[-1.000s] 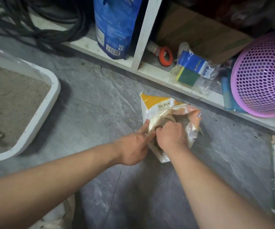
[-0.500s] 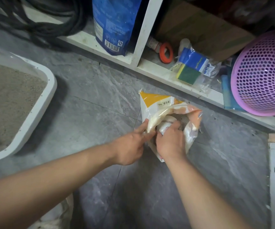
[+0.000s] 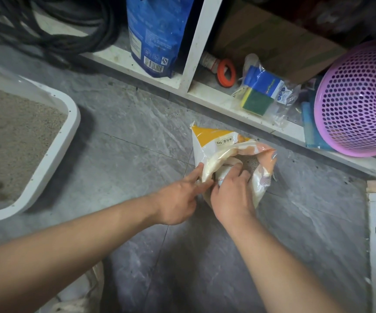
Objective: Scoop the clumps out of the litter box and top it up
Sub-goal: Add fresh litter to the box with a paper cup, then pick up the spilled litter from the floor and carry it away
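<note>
Here the litter bag [image 3: 222,146], yellow and white with its mouth open, stands on the grey floor [image 3: 126,141] just in front of the low white shelf [image 3: 232,105]. The left hand [image 3: 179,199] pinches the bag's near edge; the right hand [image 3: 233,193] curls round a pale cup [image 3: 226,169] inside the mouth. The litter box [image 3: 69,123], holding sandy litter, sits well apart to the left. A pink basket [image 3: 360,98] and blue bag [image 3: 157,32] rest on the shelf.

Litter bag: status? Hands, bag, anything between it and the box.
Left hand and right hand both grip the open litter bag on the floor. Litter box off to the left, not yet topped up. Bare floor tiles between.
</note>
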